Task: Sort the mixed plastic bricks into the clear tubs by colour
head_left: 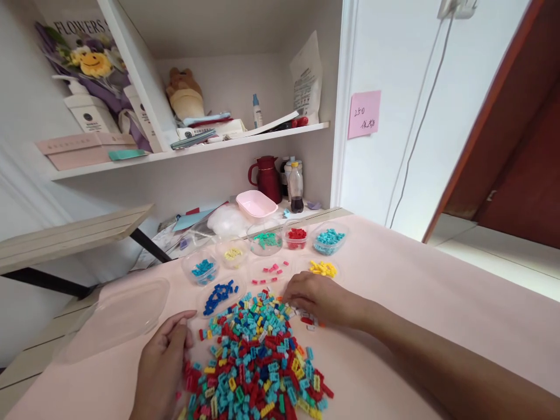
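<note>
Toy building bricks (258, 361) lay heaped on the pink tabletop (394, 262), stretching lengthwise from near to far, single bricks pointing every way. The left hand (168, 344) curled loosely beside them, the right hand (317, 297) bent at their far edge; what either grasped could not be told.

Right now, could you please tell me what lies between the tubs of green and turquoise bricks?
In the head view, a clear plastic tub of red toy bricks stands between the green bricks and the turquoise bricks.
</note>
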The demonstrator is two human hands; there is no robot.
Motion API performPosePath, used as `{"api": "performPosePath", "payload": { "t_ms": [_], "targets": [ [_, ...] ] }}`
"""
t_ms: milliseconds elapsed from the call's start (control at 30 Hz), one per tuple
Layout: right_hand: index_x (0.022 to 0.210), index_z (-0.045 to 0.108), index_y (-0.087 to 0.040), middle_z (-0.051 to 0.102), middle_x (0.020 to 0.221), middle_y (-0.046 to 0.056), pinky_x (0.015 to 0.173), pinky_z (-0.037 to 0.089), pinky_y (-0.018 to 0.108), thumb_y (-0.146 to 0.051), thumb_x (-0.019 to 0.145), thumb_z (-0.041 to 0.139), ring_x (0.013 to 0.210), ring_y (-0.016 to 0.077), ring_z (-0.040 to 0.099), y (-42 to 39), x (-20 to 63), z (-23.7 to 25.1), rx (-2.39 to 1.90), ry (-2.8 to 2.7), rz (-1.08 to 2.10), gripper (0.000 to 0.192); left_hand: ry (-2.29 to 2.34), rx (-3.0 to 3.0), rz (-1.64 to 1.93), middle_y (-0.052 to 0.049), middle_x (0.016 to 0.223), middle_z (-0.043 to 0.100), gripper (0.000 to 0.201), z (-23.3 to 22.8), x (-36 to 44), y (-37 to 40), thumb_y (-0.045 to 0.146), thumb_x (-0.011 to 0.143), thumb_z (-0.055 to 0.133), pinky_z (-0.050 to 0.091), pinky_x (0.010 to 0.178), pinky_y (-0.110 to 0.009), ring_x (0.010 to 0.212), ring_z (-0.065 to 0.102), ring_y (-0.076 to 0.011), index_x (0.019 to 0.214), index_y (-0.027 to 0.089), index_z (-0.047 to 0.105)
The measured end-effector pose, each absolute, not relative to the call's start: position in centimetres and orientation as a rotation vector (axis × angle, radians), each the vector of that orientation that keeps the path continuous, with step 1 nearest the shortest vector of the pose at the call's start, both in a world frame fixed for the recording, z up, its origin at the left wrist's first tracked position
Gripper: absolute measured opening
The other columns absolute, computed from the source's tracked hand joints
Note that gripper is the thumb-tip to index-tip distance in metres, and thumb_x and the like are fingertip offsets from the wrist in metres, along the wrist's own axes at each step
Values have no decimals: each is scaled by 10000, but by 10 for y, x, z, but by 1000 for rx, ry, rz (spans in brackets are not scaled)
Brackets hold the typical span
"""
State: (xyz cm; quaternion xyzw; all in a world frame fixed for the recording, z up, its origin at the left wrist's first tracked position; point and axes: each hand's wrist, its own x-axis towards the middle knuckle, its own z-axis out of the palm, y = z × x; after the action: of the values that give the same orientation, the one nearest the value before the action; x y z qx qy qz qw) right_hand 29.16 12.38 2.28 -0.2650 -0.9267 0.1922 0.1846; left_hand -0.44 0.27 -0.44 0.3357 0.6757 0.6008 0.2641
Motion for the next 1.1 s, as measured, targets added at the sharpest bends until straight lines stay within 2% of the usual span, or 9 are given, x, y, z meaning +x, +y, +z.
{"api": "performPosePath", "payload": {
  "t_ms": [267, 433, 633, 800, 900, 1100],
  "targets": [
    [927, 676, -211, 670, 951, 45, 761, 448, 278, -141, 846, 511, 883, 167, 587, 121, 294, 30, -711, -2647, 525, 197, 1820, 914, 1606, 72, 555, 461, 426, 0, -2, 2, 492, 692, 634, 252, 393, -179, 435, 344, -60, 1002, 201, 657],
    [971, 671, -214, 664, 993, 49, 788, 448, 285, -124, 846, 501, 921, 173, 583, 123, 295, 26, -666, -2620, 534, 229, 1828, 940, 1591, 67, 565, 469, 415, 0, -3, 3, 495, 710, 619, 260, 408, -185, 449, 362, -68, 1000, 200, 652],
    [823, 691, -194, 675, 919, 39, 766, 447, 264, -19, 774, 484, 873, 158, 589, 126, 297, 24, -665, -2643, 573, 275, 1832, 962, 1590, 71, 557, 466, 424, -1, -3, 2, 510, 710, 618, 255, 414, -189, 450, 359, -76, 1008, 209, 641],
    [1024, 671, -225, 673, 994, 53, 803, 449, 301, -121, 827, 510, 937, 182, 585, 122, 294, 26, -655, -2623, 525, 275, 1844, 994, 1563, 65, 566, 483, 455, -1, -4, 2, 525, 703, 625, 262, 412, -195, 451, 376, -85, 1026, 205, 637],
    [1070, 658, -245, 666, 1034, 50, 832, 443, 315, -138, 843, 506, 960, 185, 579, 121, 292, 24, -596, -2632, 499, 293, 1838, 991, 1569, 64, 564, 477, 467, 0, -3, 1, 530, 702, 624, 254, 403, -196, 442, 365, -81, 1031, 199, 639],
    [919, 680, -218, 667, 959, 47, 772, 445, 301, -153, 848, 505, 887, 180, 583, 122, 292, 23, -603, -2677, 439, 200, 1845, 991, 1569, 59, 565, 472, 477, -1, -4, 1, 511, 705, 627, 249, 393, -193, 438, 360, -78, 1053, 185, 639]
  ]
}}
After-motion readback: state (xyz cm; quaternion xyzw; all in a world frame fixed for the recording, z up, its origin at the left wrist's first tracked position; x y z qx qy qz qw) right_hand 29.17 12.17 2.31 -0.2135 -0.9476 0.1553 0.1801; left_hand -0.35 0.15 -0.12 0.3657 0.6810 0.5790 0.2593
